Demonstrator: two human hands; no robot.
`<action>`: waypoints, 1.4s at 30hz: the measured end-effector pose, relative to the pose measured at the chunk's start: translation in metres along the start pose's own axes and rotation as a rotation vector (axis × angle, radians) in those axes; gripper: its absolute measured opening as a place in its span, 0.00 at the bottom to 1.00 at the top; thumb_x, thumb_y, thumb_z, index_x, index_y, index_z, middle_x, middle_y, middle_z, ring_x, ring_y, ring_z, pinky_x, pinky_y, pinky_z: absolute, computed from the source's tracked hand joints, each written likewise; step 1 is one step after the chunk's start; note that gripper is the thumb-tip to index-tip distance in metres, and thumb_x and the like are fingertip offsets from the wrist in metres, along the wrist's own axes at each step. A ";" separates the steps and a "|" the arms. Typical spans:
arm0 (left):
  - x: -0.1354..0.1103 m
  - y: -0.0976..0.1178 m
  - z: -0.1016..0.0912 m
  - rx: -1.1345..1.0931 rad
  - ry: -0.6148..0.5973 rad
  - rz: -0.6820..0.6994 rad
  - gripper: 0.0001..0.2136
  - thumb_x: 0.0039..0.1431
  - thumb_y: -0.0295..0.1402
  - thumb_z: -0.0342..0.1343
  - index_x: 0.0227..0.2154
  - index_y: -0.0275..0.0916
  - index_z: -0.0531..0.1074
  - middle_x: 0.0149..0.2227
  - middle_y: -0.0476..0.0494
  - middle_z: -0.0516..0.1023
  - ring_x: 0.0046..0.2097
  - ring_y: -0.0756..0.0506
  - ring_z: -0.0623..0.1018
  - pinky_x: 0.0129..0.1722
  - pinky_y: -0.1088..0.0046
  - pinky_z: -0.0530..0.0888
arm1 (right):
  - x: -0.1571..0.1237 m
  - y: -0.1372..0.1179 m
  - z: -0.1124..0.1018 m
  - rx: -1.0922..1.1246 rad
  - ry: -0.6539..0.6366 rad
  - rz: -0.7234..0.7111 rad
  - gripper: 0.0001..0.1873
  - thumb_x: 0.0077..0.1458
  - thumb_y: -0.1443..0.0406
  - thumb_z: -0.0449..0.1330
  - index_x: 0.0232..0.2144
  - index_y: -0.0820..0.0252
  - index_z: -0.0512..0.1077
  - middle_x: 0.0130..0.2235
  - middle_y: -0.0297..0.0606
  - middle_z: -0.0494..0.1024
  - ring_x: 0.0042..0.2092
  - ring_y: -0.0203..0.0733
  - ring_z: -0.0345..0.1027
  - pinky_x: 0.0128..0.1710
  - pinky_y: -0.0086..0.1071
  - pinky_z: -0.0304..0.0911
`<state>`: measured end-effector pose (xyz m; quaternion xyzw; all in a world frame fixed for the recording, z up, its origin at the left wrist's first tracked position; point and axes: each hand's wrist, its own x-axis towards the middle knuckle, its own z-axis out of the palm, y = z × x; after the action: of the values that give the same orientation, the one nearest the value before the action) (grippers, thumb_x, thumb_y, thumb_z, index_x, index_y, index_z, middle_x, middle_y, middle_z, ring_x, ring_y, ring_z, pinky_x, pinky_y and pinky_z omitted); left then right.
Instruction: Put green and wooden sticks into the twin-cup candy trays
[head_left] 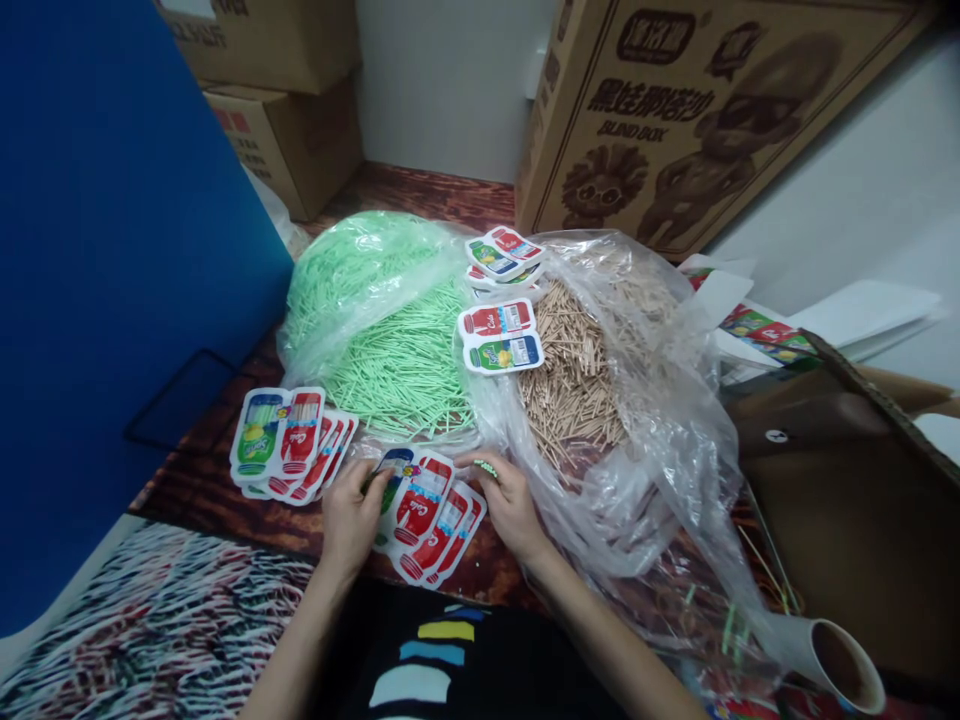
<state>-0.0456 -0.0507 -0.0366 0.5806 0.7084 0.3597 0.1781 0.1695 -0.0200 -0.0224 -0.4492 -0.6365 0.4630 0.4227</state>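
Observation:
My left hand (351, 517) pinches the left edge of the top bottle-shaped packet (420, 505), which carries a red Cola bottle beside a green and blue one. Several like packets lie fanned beneath it on the table. My right hand (510, 508) is closed around a small bunch of thin green sticks (486, 467), whose pale ends show above the fingers, just right of that packet. Behind my hands, a clear bag holds a heap of green sticks (405, 360). To its right, another bag holds brown sticks (566, 370).
A second fanned stack of packets (302, 440) lies at left. More packets (501, 335) rest between the bags. Cardboard boxes (622, 130) stand behind. At right are an open carton (832, 500) and a paper cup (825, 655) on its side. A blue panel (135, 250) borders the left.

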 end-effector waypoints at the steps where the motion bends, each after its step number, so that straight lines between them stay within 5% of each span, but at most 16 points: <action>1: 0.000 0.000 -0.001 -0.015 0.004 0.041 0.11 0.59 0.37 0.51 0.23 0.40 0.67 0.26 0.49 0.72 0.29 0.48 0.72 0.30 0.74 0.67 | 0.000 0.000 0.000 0.000 -0.001 0.000 0.12 0.61 0.67 0.51 0.39 0.56 0.75 0.39 0.37 0.78 0.40 0.41 0.71 0.41 0.33 0.66; 7: 0.002 0.002 -0.004 -0.041 0.004 0.123 0.14 0.61 0.35 0.50 0.20 0.41 0.59 0.22 0.52 0.62 0.26 0.50 0.66 0.27 0.74 0.63 | 0.003 0.000 -0.002 -0.007 0.000 0.004 0.12 0.61 0.65 0.51 0.38 0.56 0.74 0.38 0.38 0.78 0.41 0.41 0.72 0.43 0.35 0.66; 13: 0.001 0.004 -0.001 -0.028 -0.057 0.116 0.14 0.62 0.37 0.47 0.20 0.41 0.58 0.22 0.53 0.63 0.25 0.49 0.67 0.25 0.74 0.62 | 0.011 -0.004 -0.002 -0.012 0.005 -0.044 0.11 0.60 0.67 0.52 0.37 0.56 0.75 0.38 0.38 0.78 0.42 0.41 0.71 0.44 0.35 0.65; 23: 0.006 -0.005 -0.012 -0.099 0.007 0.034 0.13 0.59 0.40 0.51 0.22 0.39 0.66 0.19 0.55 0.64 0.22 0.51 0.66 0.25 0.77 0.63 | 0.023 -0.009 -0.001 -0.008 -0.026 -0.036 0.10 0.61 0.63 0.52 0.37 0.57 0.74 0.37 0.37 0.78 0.41 0.42 0.71 0.43 0.35 0.66; 27: 0.009 -0.002 -0.011 -0.166 -0.047 0.075 0.11 0.60 0.38 0.50 0.26 0.38 0.70 0.24 0.49 0.73 0.26 0.49 0.71 0.29 0.75 0.67 | 0.038 -0.014 -0.002 -0.017 -0.035 -0.067 0.10 0.61 0.63 0.53 0.37 0.58 0.74 0.35 0.37 0.77 0.40 0.41 0.71 0.44 0.34 0.65; 31: 0.008 -0.003 -0.007 -0.253 -0.048 -0.026 0.08 0.58 0.38 0.52 0.32 0.39 0.70 0.27 0.50 0.74 0.29 0.48 0.72 0.30 0.75 0.69 | 0.047 -0.018 -0.003 -0.018 -0.045 -0.094 0.11 0.62 0.63 0.52 0.37 0.58 0.74 0.34 0.37 0.77 0.39 0.41 0.71 0.43 0.34 0.65; 35: 0.008 -0.004 -0.008 -0.332 -0.019 -0.102 0.11 0.56 0.39 0.54 0.23 0.39 0.67 0.20 0.55 0.65 0.23 0.51 0.66 0.24 0.78 0.65 | 0.047 -0.020 -0.001 -0.039 -0.053 -0.081 0.11 0.62 0.62 0.52 0.37 0.57 0.74 0.36 0.37 0.77 0.40 0.41 0.71 0.44 0.34 0.65; 42: 0.016 -0.007 -0.013 -0.347 0.057 -0.011 0.09 0.58 0.37 0.53 0.27 0.39 0.71 0.31 0.46 0.74 0.34 0.47 0.74 0.37 0.72 0.72 | 0.048 -0.022 0.001 -0.047 -0.062 -0.074 0.11 0.62 0.62 0.52 0.36 0.57 0.73 0.35 0.37 0.77 0.40 0.41 0.72 0.44 0.34 0.65</action>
<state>-0.0631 -0.0396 -0.0300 0.5270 0.6435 0.4919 0.2575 0.1529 0.0221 0.0045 -0.4204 -0.6762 0.4458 0.4089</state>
